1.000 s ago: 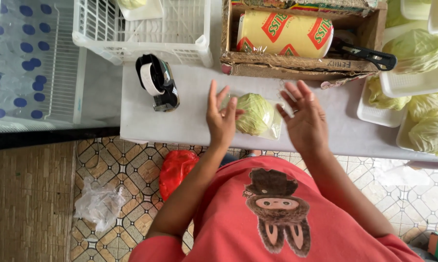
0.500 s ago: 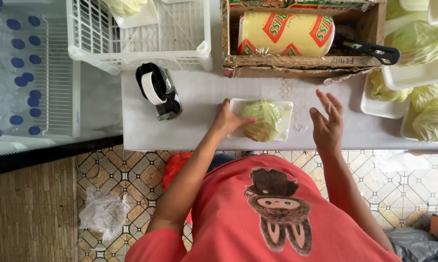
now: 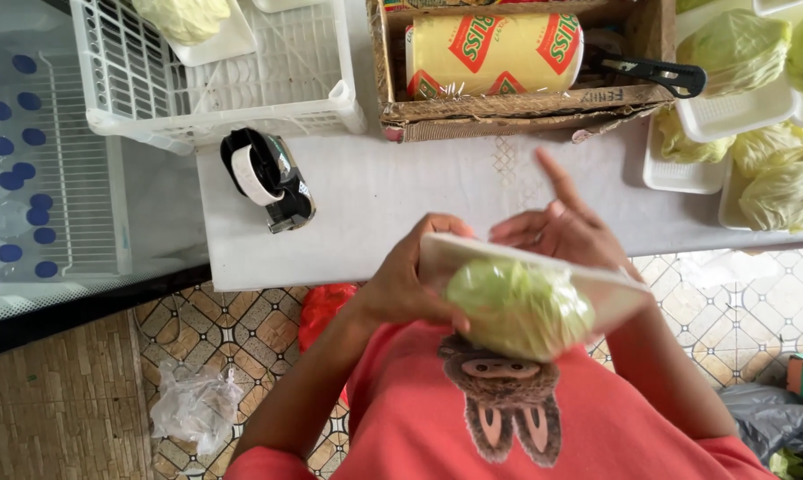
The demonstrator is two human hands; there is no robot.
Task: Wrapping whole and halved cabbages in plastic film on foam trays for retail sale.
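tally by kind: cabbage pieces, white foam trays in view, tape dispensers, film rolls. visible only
Cabbage pieces: 6 (wrapped one in hands, one in crate, four at right)
Foam trays: 5, counting the held one
Tape dispenser: 1
Film roll: 1
Total: 13

Grey table (image 3: 375,204), patterned floor tiles (image 3: 241,329), white wire rack (image 3: 81,169), daylight.

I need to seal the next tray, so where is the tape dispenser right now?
In the head view the tape dispenser sits on the grey table, left of centre, just below the white crate and up-left of the left hand.
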